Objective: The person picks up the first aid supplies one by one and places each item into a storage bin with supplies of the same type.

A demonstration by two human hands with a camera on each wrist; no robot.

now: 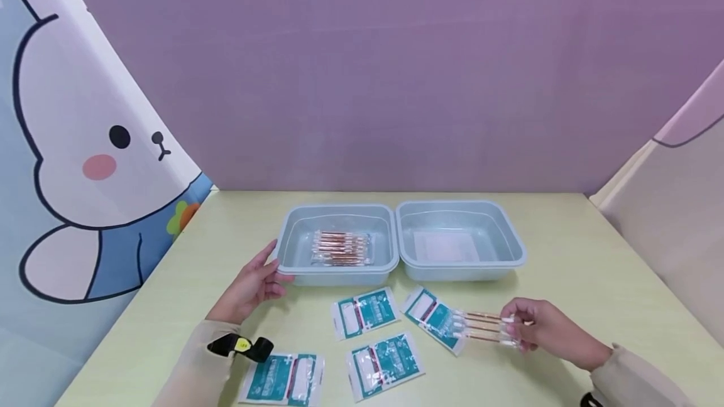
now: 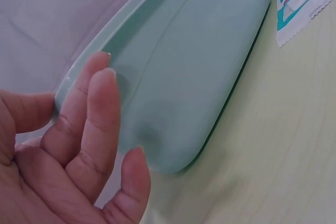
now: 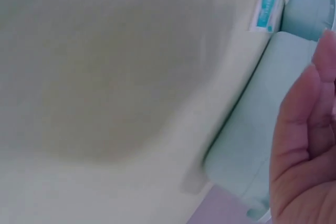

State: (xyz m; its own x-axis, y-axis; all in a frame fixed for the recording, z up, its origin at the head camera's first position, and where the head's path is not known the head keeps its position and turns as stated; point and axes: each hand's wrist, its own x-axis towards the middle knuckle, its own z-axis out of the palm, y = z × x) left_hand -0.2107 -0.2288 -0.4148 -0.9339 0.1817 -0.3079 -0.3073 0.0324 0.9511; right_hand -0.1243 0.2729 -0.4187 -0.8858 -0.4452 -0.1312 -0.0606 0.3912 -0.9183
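My left hand point(image 1: 256, 286) is at the near left corner of the left pale blue plastic tub point(image 1: 339, 278), gripping its rim between thumb and fingers. In the left wrist view the tub wall point(image 2: 199, 61) fills the space beside the fingers. Inside that tub lies a clear packet of cotton swabs point(image 1: 341, 249) with brown shafts. My right hand point(image 1: 545, 328) pinches the right end of another clear packet of cotton swabs point(image 1: 481, 326). Its left end overlaps a teal-and-white packet point(image 1: 430, 316). In the right wrist view only part of the right hand point(image 3: 304, 145) shows.
A second pale blue tub point(image 1: 460, 272) stands right beside the first, a pale rectangle on its bottom. More teal-and-white packets lie in front: one by the left tub point(image 1: 366, 313), one nearer point(image 1: 386, 366), one by the left wrist point(image 1: 283, 379). A purple wall panel point(image 1: 396, 80) rises behind the table point(image 1: 565, 256).
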